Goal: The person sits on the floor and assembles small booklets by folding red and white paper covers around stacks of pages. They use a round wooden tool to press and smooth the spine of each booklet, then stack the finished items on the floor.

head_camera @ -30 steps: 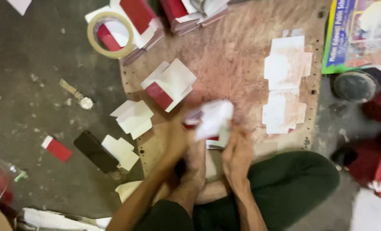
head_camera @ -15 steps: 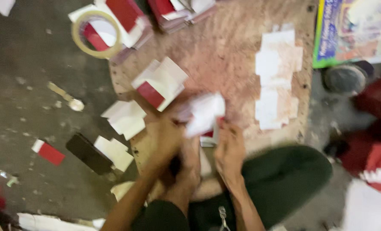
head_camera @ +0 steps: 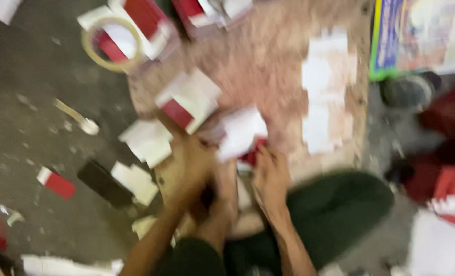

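Both hands, left hand (head_camera: 189, 163) and right hand (head_camera: 269, 176), pinch a white paper sheet (head_camera: 240, 134), which looks light, floppy, best gripped along its edges.

You're working on a worn pinkish-brown board (head_camera: 268, 66) laid flat on a grey, dusty floor (head_camera: 28, 102). On the board: a red-and-white folded card (head_camera: 186, 99) near its left edge and a column of white paper pieces (head_camera: 322, 97) down the right side. On the floor off to your left there's a tape roll (head_camera: 110, 45), a small spoon (head_camera: 76, 117), a black slab (head_camera: 104, 183), a red-and-white packet (head_camera: 56, 182) and loose white sheets (head_camera: 146, 140). Pretty blurry though.
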